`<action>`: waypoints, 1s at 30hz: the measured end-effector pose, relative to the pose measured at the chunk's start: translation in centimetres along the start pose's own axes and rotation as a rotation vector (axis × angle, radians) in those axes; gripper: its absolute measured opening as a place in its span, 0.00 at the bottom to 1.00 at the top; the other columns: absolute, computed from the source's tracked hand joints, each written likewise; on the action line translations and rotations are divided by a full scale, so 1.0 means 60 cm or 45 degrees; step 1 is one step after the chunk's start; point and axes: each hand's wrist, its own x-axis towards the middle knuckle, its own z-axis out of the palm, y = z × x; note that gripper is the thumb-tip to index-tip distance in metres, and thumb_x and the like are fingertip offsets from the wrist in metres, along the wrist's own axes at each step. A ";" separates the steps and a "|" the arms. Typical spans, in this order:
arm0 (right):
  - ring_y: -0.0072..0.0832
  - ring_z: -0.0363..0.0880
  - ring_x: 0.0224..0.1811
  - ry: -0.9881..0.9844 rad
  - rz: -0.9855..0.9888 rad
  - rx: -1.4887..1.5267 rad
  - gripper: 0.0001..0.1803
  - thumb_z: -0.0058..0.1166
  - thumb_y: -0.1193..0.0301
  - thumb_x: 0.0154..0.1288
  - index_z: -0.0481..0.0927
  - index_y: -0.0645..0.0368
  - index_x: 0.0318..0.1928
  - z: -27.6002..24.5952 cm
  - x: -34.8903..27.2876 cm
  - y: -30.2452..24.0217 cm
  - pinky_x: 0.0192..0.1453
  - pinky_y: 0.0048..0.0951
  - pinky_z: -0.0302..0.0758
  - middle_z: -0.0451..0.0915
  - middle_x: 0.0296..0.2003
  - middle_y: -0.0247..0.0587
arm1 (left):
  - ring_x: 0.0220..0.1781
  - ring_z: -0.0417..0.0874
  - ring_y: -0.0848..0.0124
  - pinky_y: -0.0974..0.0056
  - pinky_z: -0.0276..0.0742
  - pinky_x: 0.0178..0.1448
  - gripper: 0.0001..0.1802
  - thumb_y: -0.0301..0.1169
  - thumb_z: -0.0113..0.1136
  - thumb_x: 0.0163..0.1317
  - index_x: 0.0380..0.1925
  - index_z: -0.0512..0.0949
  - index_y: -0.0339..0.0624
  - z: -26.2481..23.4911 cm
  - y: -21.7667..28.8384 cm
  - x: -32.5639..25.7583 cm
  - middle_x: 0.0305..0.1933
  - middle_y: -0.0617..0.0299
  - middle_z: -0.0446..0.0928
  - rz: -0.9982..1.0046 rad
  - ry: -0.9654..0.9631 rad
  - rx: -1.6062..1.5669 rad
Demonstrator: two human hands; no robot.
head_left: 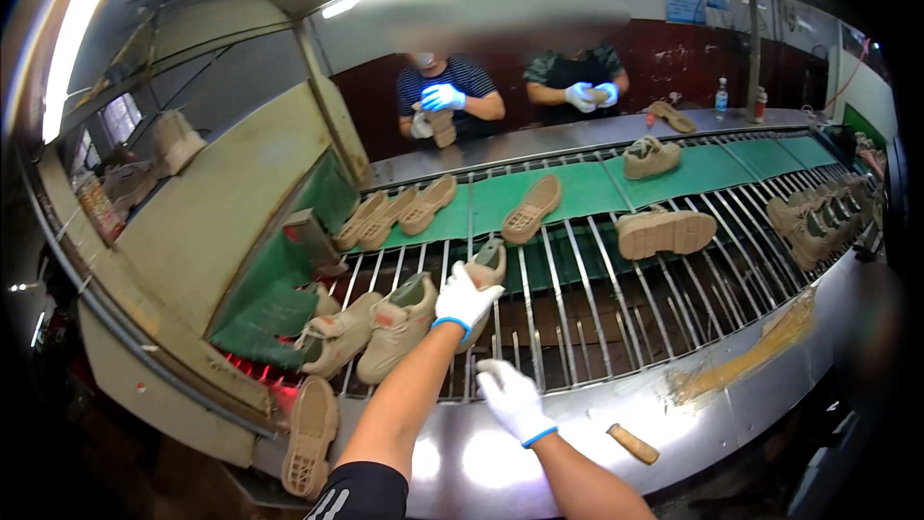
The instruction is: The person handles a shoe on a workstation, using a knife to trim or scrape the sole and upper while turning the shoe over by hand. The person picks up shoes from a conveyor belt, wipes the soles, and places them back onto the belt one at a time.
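My left hand (467, 300), in a white glove with a blue cuff, grips a beige shoe (488, 274) with a green lining on the metal rods. My right hand (512, 401), gloved the same way, hovers by the near steel edge, holding nothing, its fingers loosely bent and apart. Left of the gripped shoe stand two more beige shoes, a laced one (399, 325) and another (339, 335) tilted beside it. On the steel ledge below my right hand lies a tool with a wooden handle (633, 444); its pale end is hard to make out.
A rod conveyor (577, 294) with a green belt (589, 185) carries beige soles (531, 209) and shoes (652, 158). More shoes (818, 217) line the right end. A sole (311, 438) rests at the near left. Across the line, two gloved people (448, 101) hold shoe parts.
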 end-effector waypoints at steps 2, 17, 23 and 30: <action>0.49 0.86 0.62 -0.031 0.014 -0.015 0.19 0.53 0.57 0.80 0.84 0.50 0.62 -0.007 0.000 0.003 0.68 0.43 0.80 0.88 0.58 0.48 | 0.68 0.83 0.42 0.46 0.79 0.71 0.52 0.66 0.70 0.57 0.68 0.70 0.36 0.011 0.038 0.013 0.66 0.36 0.81 -0.126 -0.002 -0.122; 0.52 0.88 0.53 -0.001 0.057 -0.349 0.21 0.54 0.53 0.77 0.84 0.53 0.58 0.009 0.010 0.002 0.60 0.50 0.83 0.89 0.51 0.52 | 0.38 0.81 0.75 0.62 0.78 0.46 0.20 0.49 0.59 0.80 0.42 0.85 0.44 -0.070 -0.076 -0.047 0.40 0.65 0.85 -0.257 -0.167 -0.992; 0.52 0.87 0.55 0.214 -0.197 -0.441 0.20 0.54 0.53 0.77 0.84 0.51 0.58 0.034 0.018 0.060 0.61 0.51 0.82 0.89 0.52 0.52 | 0.46 0.84 0.77 0.65 0.82 0.55 0.17 0.41 0.59 0.80 0.53 0.87 0.39 -0.286 -0.020 -0.216 0.44 0.65 0.87 0.196 -0.657 -0.880; 0.49 0.89 0.55 -0.006 -0.048 -0.268 0.18 0.57 0.57 0.77 0.86 0.54 0.57 0.021 -0.007 -0.018 0.62 0.44 0.83 0.90 0.51 0.51 | 0.54 0.90 0.68 0.63 0.84 0.63 0.16 0.36 0.64 0.79 0.53 0.86 0.33 -0.212 -0.165 -0.407 0.49 0.54 0.91 -0.179 -0.527 -1.162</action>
